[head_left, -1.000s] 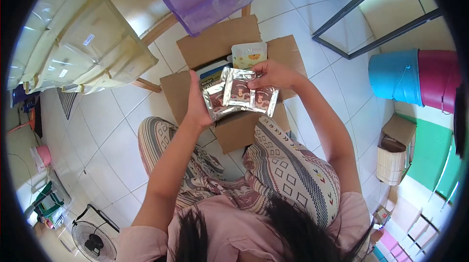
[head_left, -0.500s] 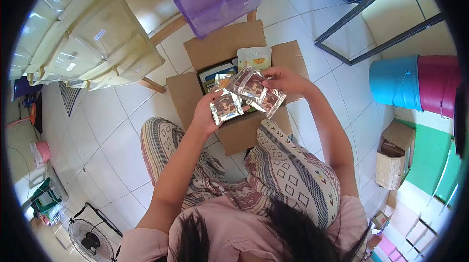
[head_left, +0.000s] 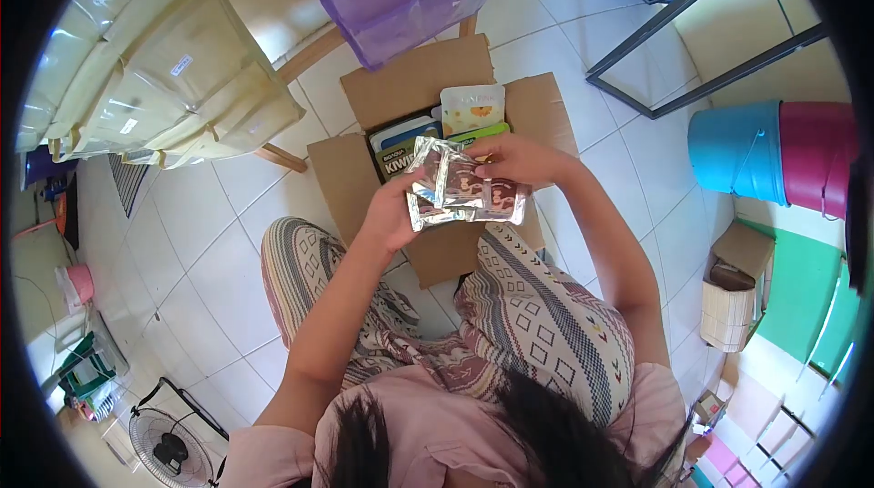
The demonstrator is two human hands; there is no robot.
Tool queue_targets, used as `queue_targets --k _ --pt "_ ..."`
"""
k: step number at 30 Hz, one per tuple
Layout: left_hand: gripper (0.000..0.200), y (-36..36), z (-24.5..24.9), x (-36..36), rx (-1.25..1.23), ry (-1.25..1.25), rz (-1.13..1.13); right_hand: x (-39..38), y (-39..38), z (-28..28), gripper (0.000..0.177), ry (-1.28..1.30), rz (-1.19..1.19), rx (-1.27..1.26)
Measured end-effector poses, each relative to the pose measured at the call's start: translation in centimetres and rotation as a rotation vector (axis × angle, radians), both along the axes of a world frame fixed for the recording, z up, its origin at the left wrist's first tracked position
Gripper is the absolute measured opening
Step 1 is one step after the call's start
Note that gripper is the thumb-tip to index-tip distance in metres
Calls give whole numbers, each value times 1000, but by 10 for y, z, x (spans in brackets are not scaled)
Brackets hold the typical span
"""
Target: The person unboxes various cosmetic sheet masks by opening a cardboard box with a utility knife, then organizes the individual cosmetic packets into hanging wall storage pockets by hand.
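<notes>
Several shiny silver and brown sachets (head_left: pixel 462 180) overlap between my two hands, above the near side of an open cardboard box (head_left: pixel 414 87). My left hand (head_left: pixel 393 215) is closed on their left edge. From the right, my right hand (head_left: pixel 519 160) pinches the upper right part of the bunch. Inside the box, a dark packet lettered "KIWI" (head_left: pixel 398 160), a white pouch with orange flowers (head_left: pixel 473 108) and a green packet (head_left: pixel 480 132) show behind the sachets. The sachets hide the rest of the box's contents.
Purple hanging pockets (head_left: pixel 391 1) stand beyond the box, with clear yellowish pockets (head_left: pixel 182 69) at upper left. A black metal frame (head_left: pixel 655 60), a blue bucket (head_left: pixel 737 151) and a magenta bucket (head_left: pixel 818 156) are at right. A fan (head_left: pixel 170 447) stands at lower left.
The sachets have come together into one overlapping bunch, where they were spread between both hands. My left hand has moved slightly right, uncovering the "KIWI" packet; the green packet now shows.
</notes>
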State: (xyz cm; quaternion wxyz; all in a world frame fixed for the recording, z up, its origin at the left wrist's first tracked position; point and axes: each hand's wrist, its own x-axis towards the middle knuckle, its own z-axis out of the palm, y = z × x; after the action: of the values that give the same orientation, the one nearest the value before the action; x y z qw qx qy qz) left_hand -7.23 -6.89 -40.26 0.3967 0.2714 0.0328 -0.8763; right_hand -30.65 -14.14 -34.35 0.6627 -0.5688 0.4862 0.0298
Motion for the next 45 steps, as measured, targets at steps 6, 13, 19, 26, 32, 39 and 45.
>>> queue_targets --k 6,13,19,26,32,39,45 --pt "45 2 -12 0 43 85 11 -23 -9 -8 39 42 20 -294" --pt "46 7 -14 -7 27 165 13 -9 0 7 40 -271 -344 -53" --pt "45 10 -21 -18 -121 249 24 28 21 -17 35 -32 -93 -560" --pt "47 11 -16 -15 9 200 18 18 11 -13 29 -126 -349 -582" --pt "50 9 -19 -18 -38 230 21 2 12 0 30 -281 -456 -286" --pt "55 12 -13 -31 -63 86 133 23 61 -21 64 171 -396 -735" --pt "45 11 -2 -36 -63 13 218 24 65 -50 48 28 -659 -442"
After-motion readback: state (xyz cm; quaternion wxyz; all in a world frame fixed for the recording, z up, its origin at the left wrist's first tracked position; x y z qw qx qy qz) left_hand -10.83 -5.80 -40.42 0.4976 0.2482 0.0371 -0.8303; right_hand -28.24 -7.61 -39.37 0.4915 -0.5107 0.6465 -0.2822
